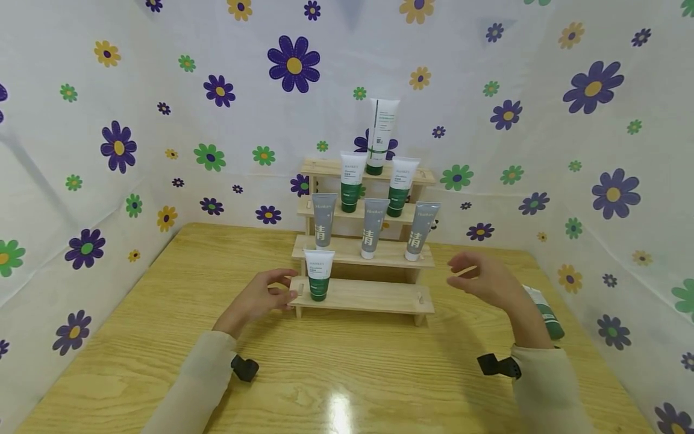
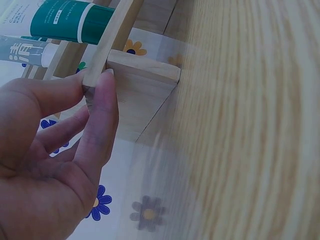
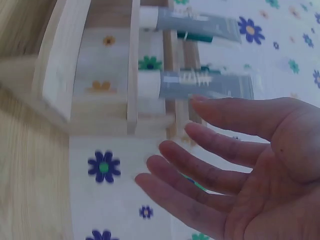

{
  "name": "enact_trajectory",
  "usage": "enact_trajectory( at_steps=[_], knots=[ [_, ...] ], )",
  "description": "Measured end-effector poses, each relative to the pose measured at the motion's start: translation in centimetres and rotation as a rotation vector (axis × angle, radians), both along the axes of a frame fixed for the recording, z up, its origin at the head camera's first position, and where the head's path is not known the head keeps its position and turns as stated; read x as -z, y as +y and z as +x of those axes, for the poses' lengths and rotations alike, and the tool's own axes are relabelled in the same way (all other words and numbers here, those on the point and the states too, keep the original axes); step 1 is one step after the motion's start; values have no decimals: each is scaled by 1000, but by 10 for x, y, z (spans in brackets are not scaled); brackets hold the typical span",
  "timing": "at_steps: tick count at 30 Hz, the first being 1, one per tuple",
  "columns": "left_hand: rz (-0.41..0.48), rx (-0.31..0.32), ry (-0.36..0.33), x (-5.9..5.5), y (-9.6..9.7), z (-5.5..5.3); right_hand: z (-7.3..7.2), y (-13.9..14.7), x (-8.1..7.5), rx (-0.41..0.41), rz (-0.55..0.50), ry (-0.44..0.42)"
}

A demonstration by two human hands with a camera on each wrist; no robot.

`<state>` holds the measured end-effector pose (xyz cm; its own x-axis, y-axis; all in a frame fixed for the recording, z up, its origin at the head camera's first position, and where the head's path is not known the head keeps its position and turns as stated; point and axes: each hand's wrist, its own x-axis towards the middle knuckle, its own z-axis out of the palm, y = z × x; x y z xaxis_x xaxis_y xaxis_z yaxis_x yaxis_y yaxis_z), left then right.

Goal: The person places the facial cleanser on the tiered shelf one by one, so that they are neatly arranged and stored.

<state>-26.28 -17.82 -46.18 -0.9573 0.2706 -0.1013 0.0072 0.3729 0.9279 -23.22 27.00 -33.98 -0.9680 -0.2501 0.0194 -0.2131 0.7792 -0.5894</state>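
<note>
My left hand [image 1: 265,294] grips the left end of the lowest shelf of a wooden tiered display stand [image 1: 374,295]. In the left wrist view, thumb and fingers [image 2: 102,107] pinch that shelf's end. A white-and-green squeeze tube [image 1: 318,274] stands on this shelf near the left end. My right hand [image 1: 482,280] hovers beside the stand's right side, its fingers spread and holding nothing. In the right wrist view its fingertips are nearest a grey tube [image 3: 205,85]. Three grey tubes [image 1: 372,229] stand on the second shelf.
Two white-and-green tubes [image 1: 352,181] stand on the third shelf, and a taller white tube [image 1: 382,132] on the top. Another white-and-green tube [image 1: 547,313] lies on the wooden table [image 1: 325,367] at right, partly behind my right forearm. A flower-patterned cloth [image 1: 244,108] surrounds the table.
</note>
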Motion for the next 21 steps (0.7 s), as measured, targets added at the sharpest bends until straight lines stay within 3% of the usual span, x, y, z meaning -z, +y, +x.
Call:
enact_trajectory(
  at_steps=[10,21],
  knots=[
    [-1,2,4,-1,-1,0,1,62,13,48,113,-1],
    [-7,1,0,-2,0,0,3,116,27,159,154,-166]
  ],
)
